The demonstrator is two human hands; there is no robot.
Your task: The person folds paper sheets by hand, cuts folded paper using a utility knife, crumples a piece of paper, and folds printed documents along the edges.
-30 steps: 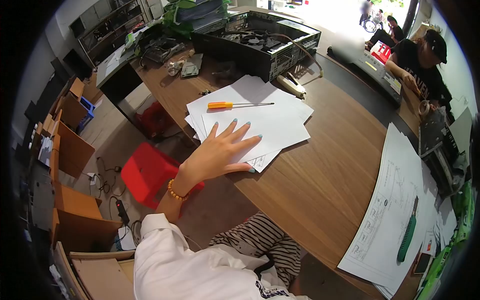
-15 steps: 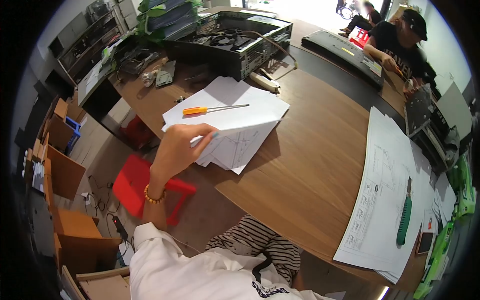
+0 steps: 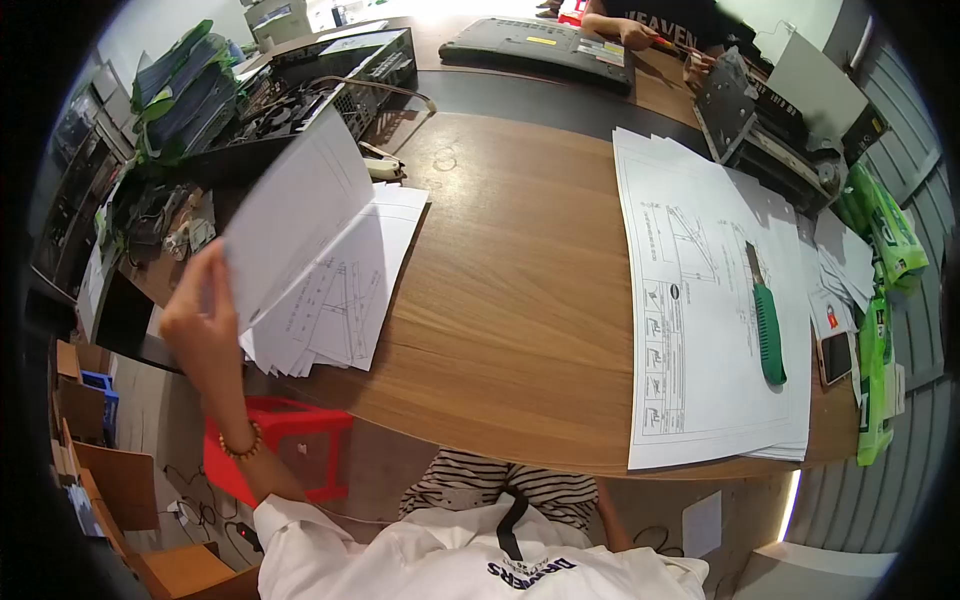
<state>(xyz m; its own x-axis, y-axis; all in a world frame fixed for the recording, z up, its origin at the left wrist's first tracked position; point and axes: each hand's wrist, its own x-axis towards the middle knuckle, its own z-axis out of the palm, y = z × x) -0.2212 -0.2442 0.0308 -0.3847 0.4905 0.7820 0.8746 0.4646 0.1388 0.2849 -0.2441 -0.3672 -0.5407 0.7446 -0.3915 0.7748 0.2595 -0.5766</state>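
In the head view, my left hand (image 3: 205,315) pinches the near-left edge of a white paper sheet (image 3: 300,205), which stands tilted up. Beneath it lies a stack of papers (image 3: 350,310) printed with line drawings, at the table's left front edge. The orange-handled screwdriver is out of sight now. Of my right arm only a piece shows by my lap; the hand itself is not in view. At the right, a green-handled knife (image 3: 768,335) rests on a pile of large printed drawings (image 3: 690,300).
An opened black computer case (image 3: 390,70) stands at the back left. A flat black device (image 3: 520,52) lies behind. Across the table, another person's hand (image 3: 635,35) works. A phone (image 3: 834,358) lies far right, and a red stool (image 3: 285,430) sits below the left edge.
My left hand has raised the paper sheet much higher, tilting it up and leftward. The screwdriver that lay on the stack no longer shows. The camera view has turned to the right.
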